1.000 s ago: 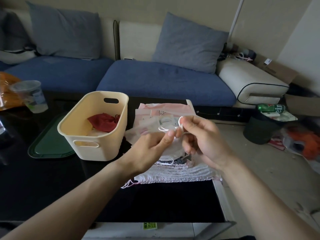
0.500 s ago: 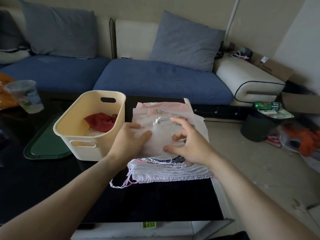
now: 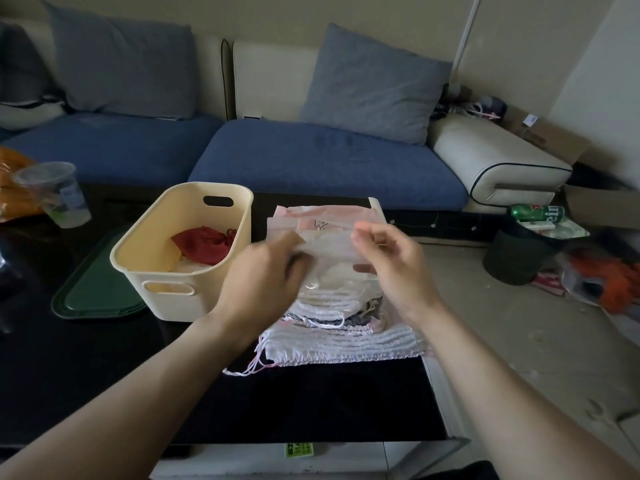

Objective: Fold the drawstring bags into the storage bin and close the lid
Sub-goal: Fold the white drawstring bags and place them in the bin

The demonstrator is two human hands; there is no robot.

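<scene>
We have the top drawstring bag (image 3: 329, 249) lifted just off the pile of bags (image 3: 341, 336), pinched at its far edge: our left hand (image 3: 266, 271) grips the left side, and our right hand (image 3: 388, 261) pinches the right corner between thumb and curled fingers, though the motion blur on the left fingers makes that grip harder to read. To fold it well, we should bring the far edge toward us evenly, keep both corners level, then press the crease flat before moving it. The fabric looks thin, pale and half sheer, limp enough to slump if we let one side go; the cords could trail and catch on the pile, so we would tuck them inside the fold. Beneath our hands the pile shows gathered, ribbed white hems with pink and white cords (image 3: 252, 365) straggling out toward our left wrist. Just left of our left hand stands the storage bin (image 3: 166, 292), a cream, smooth plastic tub with rounded corners and cut handles, a crumpled red bag (image 3: 204, 244) already inside. Beyond the bin, farther left, the flat green lid (image 3: 93, 292) lies on the dark glossy counter (image 3: 86, 368).
</scene>
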